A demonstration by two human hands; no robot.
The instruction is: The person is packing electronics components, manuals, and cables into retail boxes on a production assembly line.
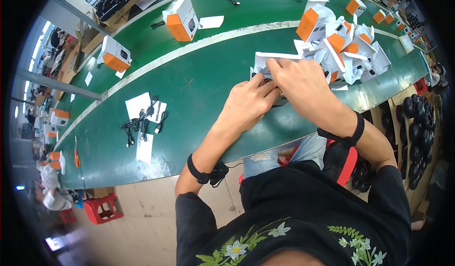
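In front of me on the green worktop is a small white box point(277, 55) with its flap raised. My left hand point(246, 104) is at its near left side, fingers bent inward at the opening around something dark that I cannot make out. My right hand point(303, 79) comes over the box from the right, its fingers curled on the raised edge. Most of the box and its contents are hidden under my hands. Close by on the right lies a heap of opened white and orange boxes point(335, 43) with white wrapping.
Black cables point(141, 124) lie on white papers point(137, 104) to the left. Beyond a pale strip, orange-and-white boxes point(182, 22) stand on a green belt point(237, 12). Orange-handled scissors point(77, 157) lie far left. Round black items point(417, 124) are stacked at right, past the table edge.
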